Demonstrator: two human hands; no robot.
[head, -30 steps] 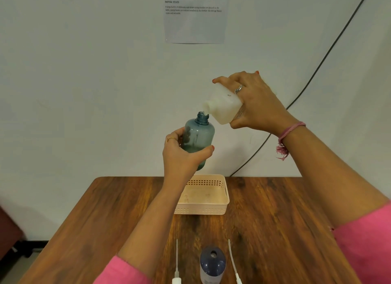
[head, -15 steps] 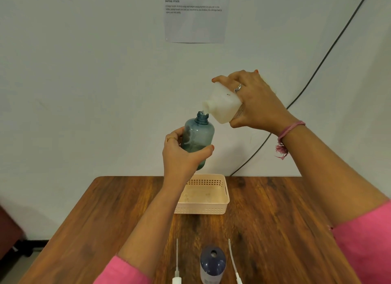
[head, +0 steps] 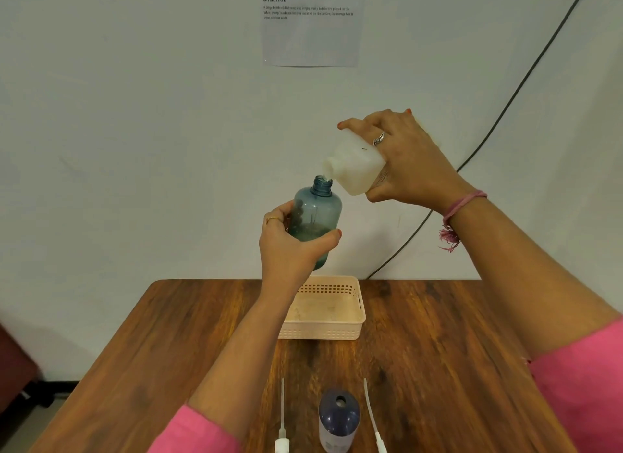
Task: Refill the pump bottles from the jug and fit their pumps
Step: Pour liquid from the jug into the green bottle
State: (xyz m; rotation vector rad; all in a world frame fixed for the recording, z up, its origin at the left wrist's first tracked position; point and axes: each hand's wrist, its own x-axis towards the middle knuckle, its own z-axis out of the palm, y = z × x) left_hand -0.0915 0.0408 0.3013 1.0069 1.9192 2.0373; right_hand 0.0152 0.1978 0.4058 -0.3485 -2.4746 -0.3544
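Mid-frame: blue bottle (head: 317, 218) gripped round the body by left hand (head: 291, 246); jug (head: 354, 167), clamped in right hand (head: 409, 164), tipped at its neck. Light, smooth plastic judged slippery if soapy; body grip is advised

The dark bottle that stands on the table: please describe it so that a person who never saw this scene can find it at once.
Start at the wooden table and its peach basket by the wall, then come to the near edge. The dark bottle stands there upright between two white pumps lying flat. Unlike the blue bottle held in the air, it is dark navy, stands free of both hands, and its neck is open.
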